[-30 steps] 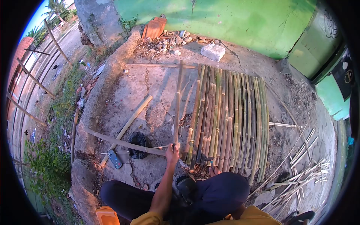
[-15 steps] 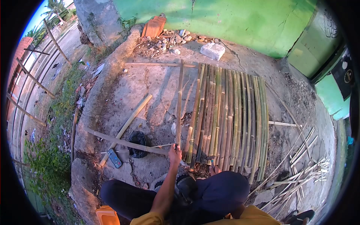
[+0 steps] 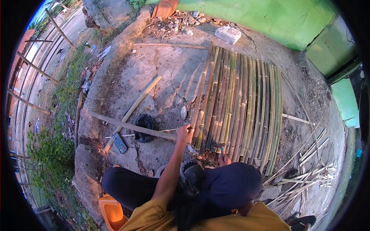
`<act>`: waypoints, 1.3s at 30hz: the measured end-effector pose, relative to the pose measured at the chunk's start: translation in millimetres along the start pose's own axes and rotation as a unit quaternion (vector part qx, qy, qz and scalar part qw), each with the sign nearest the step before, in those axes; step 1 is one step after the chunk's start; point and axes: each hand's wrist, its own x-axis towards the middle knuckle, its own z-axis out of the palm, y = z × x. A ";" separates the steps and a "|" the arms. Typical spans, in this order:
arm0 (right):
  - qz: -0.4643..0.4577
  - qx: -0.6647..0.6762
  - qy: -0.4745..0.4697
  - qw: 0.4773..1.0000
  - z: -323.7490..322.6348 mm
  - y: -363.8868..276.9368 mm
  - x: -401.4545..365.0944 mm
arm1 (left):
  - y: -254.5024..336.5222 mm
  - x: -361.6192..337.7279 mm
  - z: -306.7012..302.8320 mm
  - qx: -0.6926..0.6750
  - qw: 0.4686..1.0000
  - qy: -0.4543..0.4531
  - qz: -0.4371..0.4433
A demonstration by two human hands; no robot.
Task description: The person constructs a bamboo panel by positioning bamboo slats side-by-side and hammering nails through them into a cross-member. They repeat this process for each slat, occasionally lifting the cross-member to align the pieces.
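Note:
My left hand (image 3: 185,134) is closed at the near end of a long split bamboo strip (image 3: 202,92), fingers curled; a small dark spot shows between them, too small to name. This strip lies along the left side of a row of bamboo strips (image 3: 243,104) laid side by side on the ground. At the row's near edge, my right hand (image 3: 223,159) is wrapped round what looks like a hammer (image 3: 220,145), with a dark head and a bluish handle. My knee partly covers that hand's wrist and forearm.
Left of the row lie a crosswise bamboo strip (image 3: 127,124), a pale bamboo piece (image 3: 140,102), a black plastic bag (image 3: 144,128) and a phone (image 3: 119,143). Thin bamboo slivers (image 3: 304,181) are piled at right. A white block (image 3: 228,35) sits near the green wall (image 3: 269,19).
The strip at my left hand has moved right, from apart to alongside the row. My left hand has shifted with it. The right hand still holds the hammer, and the view has tilted down.

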 end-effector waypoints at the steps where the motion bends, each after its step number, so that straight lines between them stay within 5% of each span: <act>1: -0.005 0.002 -0.012 1.000 -2.2 -1.2 0.2 | -0.7 -1.0 -1.2 0.052 0.999 -0.008 -0.001; 5: -0.028 -0.017 -0.016 0.999 1.1 17.7 7.9 | -15.8 -2.3 7.4 0.102 0.994 0.003 0.028; 10: -0.043 -0.026 -0.026 0.998 -2.0 13.5 7.8 | -13.5 -8.5 -6.9 0.110 0.989 -0.095 -0.001; 15: -0.049 0.001 -0.021 0.999 5.4 28.3 15.3 | -19.3 -11.1 -6.3 0.154 0.984 -0.058 0.063; 24: -0.071 -0.012 0.019 0.997 9.5 48.1 22.5 | -2.0 -17.2 -13.6 0.056 0.998 -0.013 0.008; 26: -0.175 -0.078 0.013 0.981 9.1 49.8 23.0 | 3.4 -16.2 -17.6 0.056 0.998 -0.010 0.002; 30: -0.035 -0.063 0.008 0.997 9.7 40.6 20.7 | -2.0 -15.9 -4.7 0.072 0.997 -0.020 -0.018; 35: -0.113 -0.076 0.032 0.990 3.9 24.2 12.5 | -15.6 -15.8 4.0 -0.009 0.998 -0.011 -0.060; 37: 0.002 -0.079 -0.027 0.997 4.3 31.9 17.9 | -15.9 -14.7 0.5 -0.057 0.993 -0.035 -0.096; 39: -0.003 -0.069 -0.022 0.997 3.7 26.0 15.3 | -4.9 -14.9 -10.6 -0.008 0.994 -0.054 -0.099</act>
